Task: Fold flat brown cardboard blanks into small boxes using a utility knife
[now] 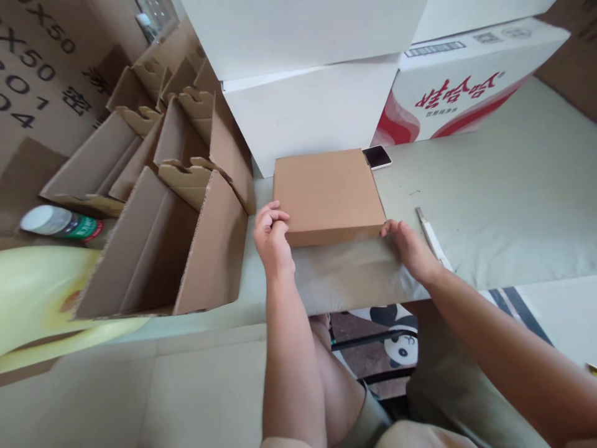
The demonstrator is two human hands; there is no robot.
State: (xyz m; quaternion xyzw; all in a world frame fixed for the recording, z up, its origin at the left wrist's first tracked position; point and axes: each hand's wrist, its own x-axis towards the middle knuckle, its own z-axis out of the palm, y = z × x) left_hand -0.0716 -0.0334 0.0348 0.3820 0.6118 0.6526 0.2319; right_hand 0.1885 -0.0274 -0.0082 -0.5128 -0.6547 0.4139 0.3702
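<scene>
A flat brown cardboard box (pixel 326 193), its lid closed, lies on the cloth-covered table in front of me. At its front left corner, my left hand (pixel 272 239) curls its fingers over the edge, with the thumb along the side. My right hand (pixel 410 246) grips the front right corner with bent fingertips. Between them the two hands hold the box. Just right of my right hand lies a white utility knife (pixel 431 236). A phone (pixel 377 157) with a dark screen rests against the box's far right corner.
Open cardboard dividers (pixel 205 249) stand to the left, beside a bottle with a white cap (pixel 40 219) and a yellow plastic bag (pixel 41 298). White cartons (pixel 312 106) are stacked behind the box, with a red-and-white carton (pixel 457 93) on their right.
</scene>
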